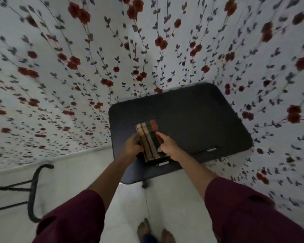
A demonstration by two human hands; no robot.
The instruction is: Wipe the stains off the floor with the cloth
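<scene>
Feet: I am standing barefoot on the pale floor; the picture is blurring, so I am seeing no stains from here.
Left hand: fingers are curling around the left edge of the cloth.
Right hand: it is pinching the cloth's right edge, so both hands are grasping it.
Cloth: folded and striped, it is sitting over the near part of the black table.
Risk: I am judging the fold could fall open or slip as I lift it, since only the edges are being held.
In the way: the table is standing between me and the flowered wall; a black metal frame is standing on the floor to my left, a tripping hazard.
</scene>
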